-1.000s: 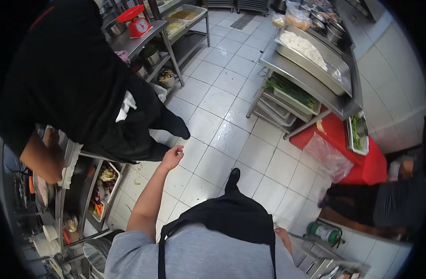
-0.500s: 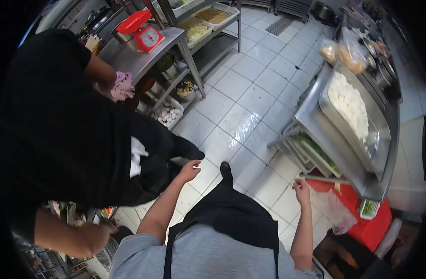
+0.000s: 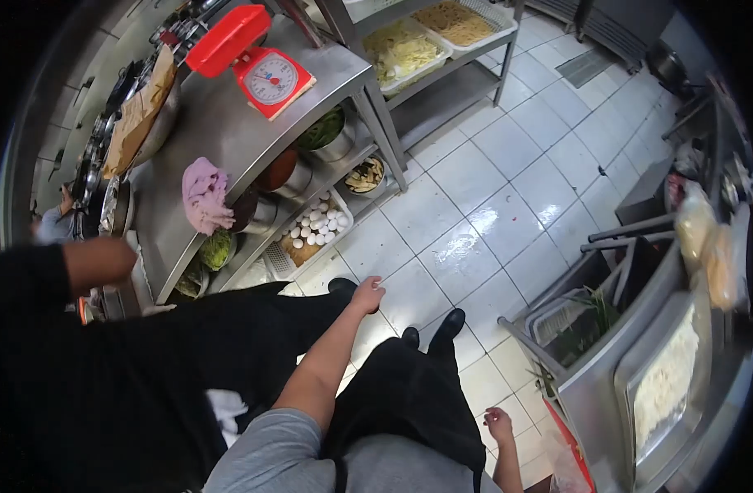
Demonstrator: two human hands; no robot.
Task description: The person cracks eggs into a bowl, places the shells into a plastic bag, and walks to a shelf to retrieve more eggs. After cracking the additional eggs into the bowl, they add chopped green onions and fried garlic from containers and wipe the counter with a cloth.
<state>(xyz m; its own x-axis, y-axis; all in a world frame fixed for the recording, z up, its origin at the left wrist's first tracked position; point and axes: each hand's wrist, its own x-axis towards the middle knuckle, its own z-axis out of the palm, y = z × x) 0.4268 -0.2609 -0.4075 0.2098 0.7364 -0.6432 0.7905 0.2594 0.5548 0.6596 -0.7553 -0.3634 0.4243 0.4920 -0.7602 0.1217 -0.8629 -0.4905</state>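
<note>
My left hand (image 3: 367, 295) hangs over the tiled floor (image 3: 500, 238), beside the dark trousers of a person close on my left. Its fingers are loosely bent and apart, with nothing in them. Lower on the right, my right hand (image 3: 498, 424) is held low in the air, fingers slightly curled and apart, also holding nothing. It is nearest to a plastic bag (image 3: 564, 460) and the steel table (image 3: 586, 411) on the right. Neither hand touches any object.
A steel counter (image 3: 311, 62) at the upper left bears a red scale (image 3: 270, 78) and a pink cloth (image 3: 205, 195). Below are eggs (image 3: 317, 222) in a basket. A tray of white food (image 3: 666, 374) stands at the right. Another person (image 3: 146, 370) stands at the left.
The view has swung left and forward, so the counter and scale look nearer. The pink cloth, earlier at the other person's hand, now lies on the counter edge. A second boot shows below me.
</note>
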